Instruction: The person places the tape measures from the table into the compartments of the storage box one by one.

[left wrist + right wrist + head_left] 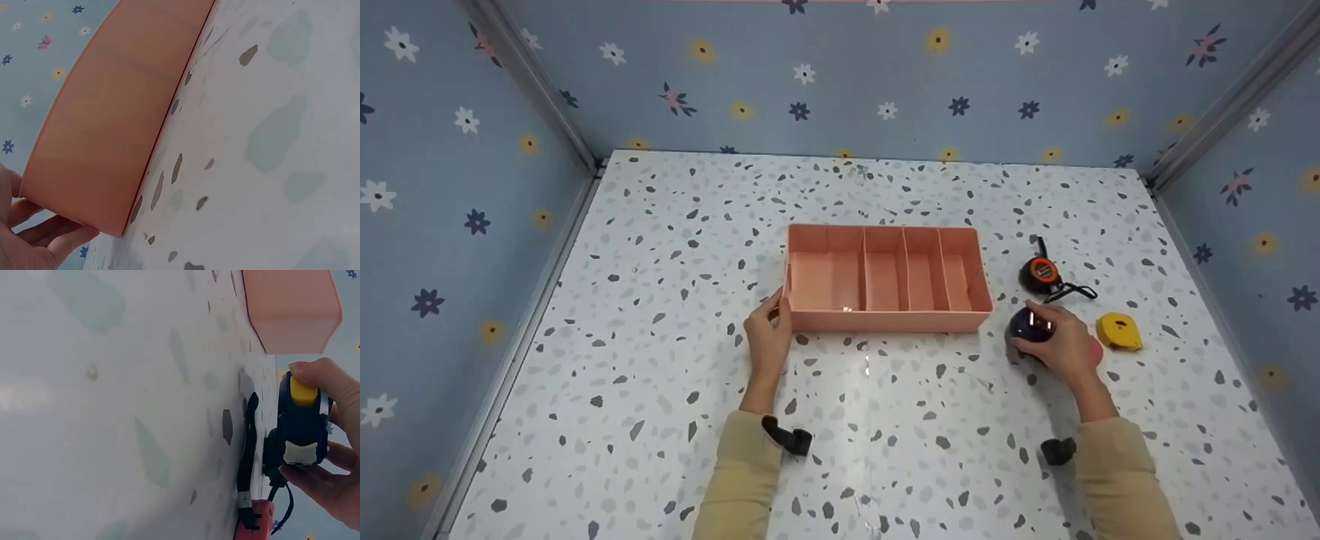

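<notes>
Salmon-pink plastic forms the divided box [885,322] seen in the head view, set mid-way between the left and right edges of the worktop [660,300]. The left hand [769,337] touches its left end wall. Toward the right edge, the right hand [1063,341] grips the dark tape measure [1027,322]. Around it lie the black-and-orange tape measure [1041,271] on the far-edge side, the yellow tape measure [1119,331] nearest the right edge, and the red tape measure [1096,351], partly hidden by the hand. The worktop is pale, speckled and glossy. Blue flowered panels [855,75] stand beyond its far, left and right edges.

Left wrist view: fingers and thumb bear on the end wall; whether they close over the rim cannot be told. The box is probably light, with slightly flexible walls; hold near a corner.

Right wrist view: fingers and thumb pinch the dark tape measure across its casing, beside a yellow button [304,391]. Expect a compact, rigid, fairly dense body, smooth enough to slip; grip opposite sides.
</notes>
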Demonstrator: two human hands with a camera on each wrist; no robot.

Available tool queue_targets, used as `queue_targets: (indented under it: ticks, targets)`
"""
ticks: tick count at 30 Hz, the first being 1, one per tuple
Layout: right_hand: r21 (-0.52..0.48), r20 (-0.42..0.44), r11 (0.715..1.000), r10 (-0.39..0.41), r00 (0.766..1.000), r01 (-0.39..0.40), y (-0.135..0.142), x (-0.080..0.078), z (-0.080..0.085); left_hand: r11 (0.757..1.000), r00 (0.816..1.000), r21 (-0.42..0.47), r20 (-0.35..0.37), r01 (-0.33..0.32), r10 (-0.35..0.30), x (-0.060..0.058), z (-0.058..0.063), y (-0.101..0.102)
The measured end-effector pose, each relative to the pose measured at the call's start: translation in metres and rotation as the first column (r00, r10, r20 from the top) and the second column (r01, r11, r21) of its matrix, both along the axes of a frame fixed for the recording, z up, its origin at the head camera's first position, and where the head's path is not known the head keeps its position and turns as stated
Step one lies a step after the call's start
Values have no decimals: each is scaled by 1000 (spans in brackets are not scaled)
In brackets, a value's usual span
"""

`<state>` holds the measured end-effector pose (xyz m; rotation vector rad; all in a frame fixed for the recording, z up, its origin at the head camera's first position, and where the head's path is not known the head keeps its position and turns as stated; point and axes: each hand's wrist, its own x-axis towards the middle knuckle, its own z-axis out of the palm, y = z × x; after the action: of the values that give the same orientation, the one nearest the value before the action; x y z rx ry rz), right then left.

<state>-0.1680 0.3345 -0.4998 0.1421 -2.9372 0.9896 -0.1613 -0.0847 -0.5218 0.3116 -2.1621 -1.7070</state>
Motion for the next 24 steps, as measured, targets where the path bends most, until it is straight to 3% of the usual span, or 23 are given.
queue_targets:
  ticks: [18, 24]
  targets:
    - [22, -112, 999, 45, 993, -43, -26, 14, 33, 1000, 1000, 24, -21, -10, 11, -1, -3, 1]
    - [9, -224, 994, 105, 969, -105, -36, 13, 40, 1000, 1000, 25, 1, -12, 12, -1, -3, 2]
